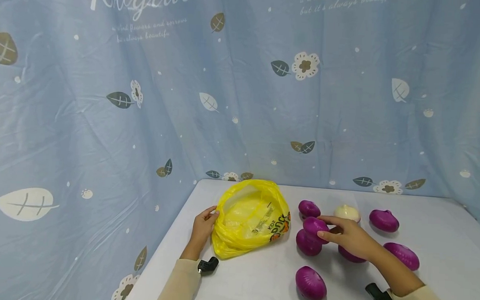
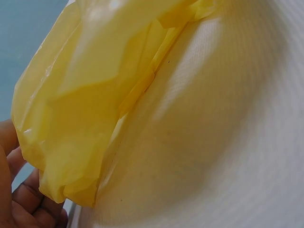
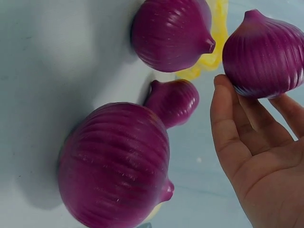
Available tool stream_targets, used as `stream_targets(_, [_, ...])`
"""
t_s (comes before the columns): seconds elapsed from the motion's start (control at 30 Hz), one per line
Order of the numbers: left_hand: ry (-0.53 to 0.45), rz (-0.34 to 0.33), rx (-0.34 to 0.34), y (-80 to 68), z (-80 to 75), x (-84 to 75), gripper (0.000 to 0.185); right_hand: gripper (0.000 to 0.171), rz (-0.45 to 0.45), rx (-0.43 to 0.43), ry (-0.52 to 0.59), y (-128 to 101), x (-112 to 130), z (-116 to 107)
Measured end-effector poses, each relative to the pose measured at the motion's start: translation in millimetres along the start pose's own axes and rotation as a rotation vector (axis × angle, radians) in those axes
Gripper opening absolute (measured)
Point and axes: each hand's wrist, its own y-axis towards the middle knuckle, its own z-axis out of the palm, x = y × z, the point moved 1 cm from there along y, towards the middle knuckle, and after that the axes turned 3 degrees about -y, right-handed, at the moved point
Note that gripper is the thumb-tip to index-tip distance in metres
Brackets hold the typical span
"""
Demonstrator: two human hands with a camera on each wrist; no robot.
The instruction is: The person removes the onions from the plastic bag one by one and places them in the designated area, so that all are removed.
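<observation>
A yellow plastic bag lies on the white table with its mouth spread open and printed letters on its right side. My left hand pinches the bag's left rim; the left wrist view shows thumb and fingers by the crumpled yellow film. In my right hand is a purple onion, gripped by the fingertips and raised off the table. The right wrist view shows this onion at the fingertips, apart from the others. Below it sits another purple onion, partly covered by it in the head view.
More purple onions stand around the right hand: one behind, one in front, one under the hand, and two farther right. A whitish onion sits behind the hand. A blue patterned curtain hangs behind the table.
</observation>
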Motion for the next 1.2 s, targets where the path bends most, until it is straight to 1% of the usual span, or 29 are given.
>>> stream_targets(0.17, [-0.002,0.004,0.006,0.0,-0.5,0.0,0.038,0.062,0.006,-0.009,-0.011,-4.8,-3.6,-0.7])
stream_targets(0.37, [0.004,0.005,0.001,1.9,-0.5,1.7,0.037,0.059,-0.03,-0.036,-0.006,-14.6,-8.6,-3.5])
stream_targets(0.5, [0.009,-0.001,0.001,1.1,-0.3,0.8,0.038,0.06,-0.011,-0.044,0.005,-22.3,-11.4,-4.3])
stream_targets(0.67, [0.013,-0.001,0.004,0.0,-0.6,1.8,0.042,0.063,0.03,-0.031,0.024,-29.5,-15.3,-4.9])
stream_targets(0.8, [0.006,0.002,0.001,0.5,-0.7,3.0,0.043,0.062,0.062,-0.02,0.014,-33.7,-20.1,-5.7])
stream_targets(0.9, [0.006,0.005,-0.002,0.7,-1.0,3.1,0.042,0.06,0.042,-0.006,0.014,-37.4,-23.7,-6.3])
stream_targets(1.03, [0.011,0.004,-0.005,0.7,-1.1,2.8,0.041,0.057,0.028,0.02,0.041,-43.2,-27.1,-7.2])
stream_targets(1.2, [0.009,0.002,-0.001,0.8,-0.6,3.4,0.04,0.058,0.041,0.049,0.06,-50.2,-30.8,-8.2])
